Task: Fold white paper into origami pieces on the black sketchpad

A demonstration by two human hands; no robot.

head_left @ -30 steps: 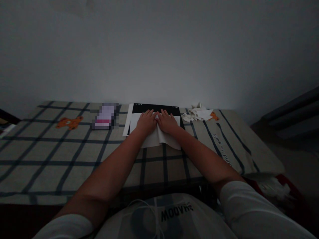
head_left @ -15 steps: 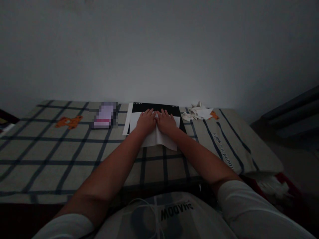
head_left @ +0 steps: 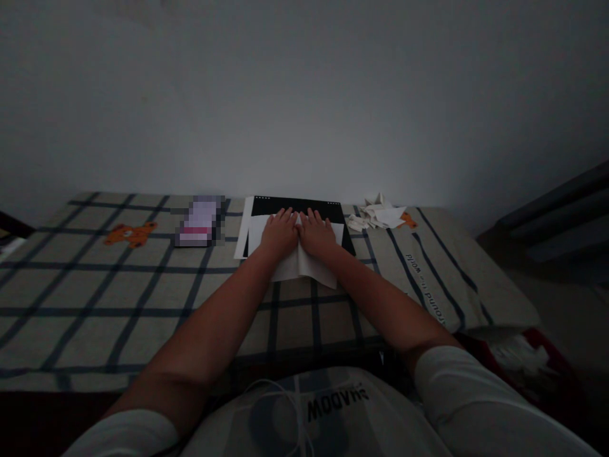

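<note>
A white sheet of paper (head_left: 295, 268) with a crease down its middle lies over a black board (head_left: 297, 204), its near edge reaching past the board. My left hand (head_left: 280, 233) rests flat on the paper, left of the crease, fingers spread and pointing away from me. On the right of the crease, my right hand (head_left: 316, 233) presses on the same sheet with its fingers apart. The two thumbs meet near the crease. Another white sheet (head_left: 242, 238) shows along the board's left side.
A blurred phone (head_left: 197, 222) lies left on the checked tablecloth (head_left: 157, 285). Crumpled and folded white papers (head_left: 383, 212) sit right of the board. A wall (head_left: 304, 101) rises behind the table. At lower right, a red container (head_left: 564, 362) holds white scraps.
</note>
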